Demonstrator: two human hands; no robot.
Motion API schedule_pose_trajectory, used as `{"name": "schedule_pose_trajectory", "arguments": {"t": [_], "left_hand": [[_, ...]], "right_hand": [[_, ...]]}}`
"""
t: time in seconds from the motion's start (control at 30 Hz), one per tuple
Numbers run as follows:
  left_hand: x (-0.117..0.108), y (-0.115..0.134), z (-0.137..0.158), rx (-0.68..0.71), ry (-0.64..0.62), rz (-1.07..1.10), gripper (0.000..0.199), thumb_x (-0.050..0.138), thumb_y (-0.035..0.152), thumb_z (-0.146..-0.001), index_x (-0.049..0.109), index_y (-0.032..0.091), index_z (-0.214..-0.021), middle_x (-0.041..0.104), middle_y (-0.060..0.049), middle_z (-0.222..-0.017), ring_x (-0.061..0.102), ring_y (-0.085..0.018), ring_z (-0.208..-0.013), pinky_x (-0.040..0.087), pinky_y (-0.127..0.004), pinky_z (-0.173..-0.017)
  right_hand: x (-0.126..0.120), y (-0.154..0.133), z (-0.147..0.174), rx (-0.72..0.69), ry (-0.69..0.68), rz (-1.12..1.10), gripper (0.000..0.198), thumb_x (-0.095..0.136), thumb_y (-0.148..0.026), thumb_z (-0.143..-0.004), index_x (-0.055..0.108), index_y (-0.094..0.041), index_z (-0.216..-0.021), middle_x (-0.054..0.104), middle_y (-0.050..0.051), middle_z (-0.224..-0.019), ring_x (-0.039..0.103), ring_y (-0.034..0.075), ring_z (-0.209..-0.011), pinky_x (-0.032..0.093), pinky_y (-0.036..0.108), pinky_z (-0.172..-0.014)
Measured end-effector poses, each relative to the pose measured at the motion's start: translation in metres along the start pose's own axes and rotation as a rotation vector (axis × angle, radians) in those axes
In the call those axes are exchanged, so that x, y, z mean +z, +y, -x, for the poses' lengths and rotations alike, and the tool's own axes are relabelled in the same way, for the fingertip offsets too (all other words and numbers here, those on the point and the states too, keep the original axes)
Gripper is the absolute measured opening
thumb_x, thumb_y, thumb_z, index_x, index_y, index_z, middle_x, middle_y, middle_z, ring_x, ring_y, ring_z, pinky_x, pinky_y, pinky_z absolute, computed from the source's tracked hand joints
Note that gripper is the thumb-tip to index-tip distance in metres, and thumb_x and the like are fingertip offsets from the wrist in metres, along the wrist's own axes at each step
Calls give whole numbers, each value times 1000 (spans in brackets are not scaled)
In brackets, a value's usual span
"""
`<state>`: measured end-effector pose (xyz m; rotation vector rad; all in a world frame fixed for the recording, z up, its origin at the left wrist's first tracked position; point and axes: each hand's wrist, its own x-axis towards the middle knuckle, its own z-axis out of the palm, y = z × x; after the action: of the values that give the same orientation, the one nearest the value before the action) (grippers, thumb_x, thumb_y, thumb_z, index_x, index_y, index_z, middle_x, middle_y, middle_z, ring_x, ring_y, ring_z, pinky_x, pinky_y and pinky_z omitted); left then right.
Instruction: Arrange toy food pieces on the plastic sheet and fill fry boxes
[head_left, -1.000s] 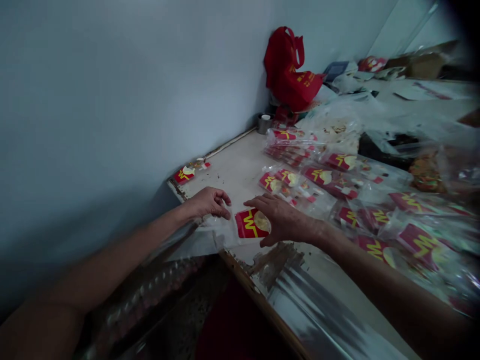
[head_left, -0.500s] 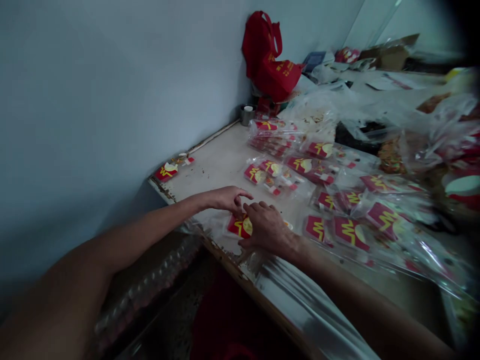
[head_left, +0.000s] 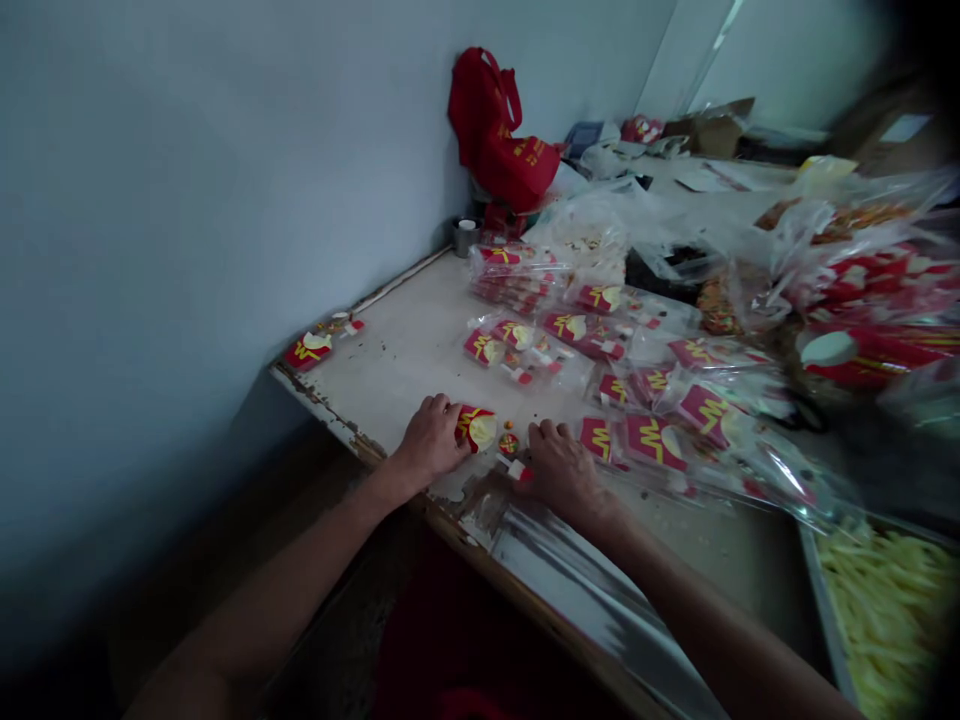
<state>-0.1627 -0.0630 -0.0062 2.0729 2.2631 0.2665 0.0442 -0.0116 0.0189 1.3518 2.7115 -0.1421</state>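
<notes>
In front of me lies a small packet [head_left: 476,428] with a red, yellow-marked carton, a small round multicoloured piece [head_left: 509,444] and a red-and-white piece [head_left: 520,470]. It looks like the clear-bagged packets nearby. My left hand [head_left: 431,442] is closed on the carton end, thumb and fingers at its edge. At the other end my right hand [head_left: 564,468] has its fingers curled down beside the red-and-white piece, closed on the packet's edge. Its thumb is partly hidden. Several similar packets [head_left: 654,440] lie in clear plastic just right of my right hand.
A lone red packet [head_left: 309,350] sits at the table's left corner. Further back are a grey cup [head_left: 466,237] and a red cloth bag [head_left: 495,140] against the wall. Clear bags of red-and-white pieces [head_left: 885,280] and a tray of pale yellow strips [head_left: 892,600] stand right.
My left hand has drawn back left onto the carton end of the packet, and my right hand has moved to its other end. The hands are now apart; the view has shifted right.
</notes>
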Motion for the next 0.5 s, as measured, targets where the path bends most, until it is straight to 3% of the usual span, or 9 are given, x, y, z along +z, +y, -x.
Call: {"name": "schedule_pose_trajectory", "arguments": {"t": [0.17,0.3,0.4,0.5], "left_hand": [[-4,1,-16,-26,-97,-131,28,53,19,-88,72,17,-109,63,-14,-105,57,-27,-105,45,-36,-94],[-9,6,-17,-20,-104,-203,32,42,13,-92,73,15,-100,64,-16,-106,61,-26,-100,48,-35,-84],[-10,9,-19,-39,-56,-208,28,44,17,-93,72,16,-99,62,-15,-108,60,-27,-101,49,-36,-80],[-10,9,-26,-61,-41,-168,22,55,22,-89,69,17,-105,62,-14,-107,58,-28,-106,49,-37,-85]], "right_hand": [[15,-8,-1,23,125,6,56,79,-42,-69,63,-9,-112,62,18,-110,55,33,-100,44,41,-82],[18,-12,2,20,149,-2,58,79,-43,-67,64,-7,-109,62,18,-106,55,33,-98,42,43,-83],[16,-13,3,4,145,-2,57,80,-45,-66,65,-8,-107,62,19,-106,55,34,-98,42,43,-82],[15,-14,3,5,147,3,55,82,-46,-66,67,-10,-105,62,19,-106,55,34,-98,42,42,-81]]}}
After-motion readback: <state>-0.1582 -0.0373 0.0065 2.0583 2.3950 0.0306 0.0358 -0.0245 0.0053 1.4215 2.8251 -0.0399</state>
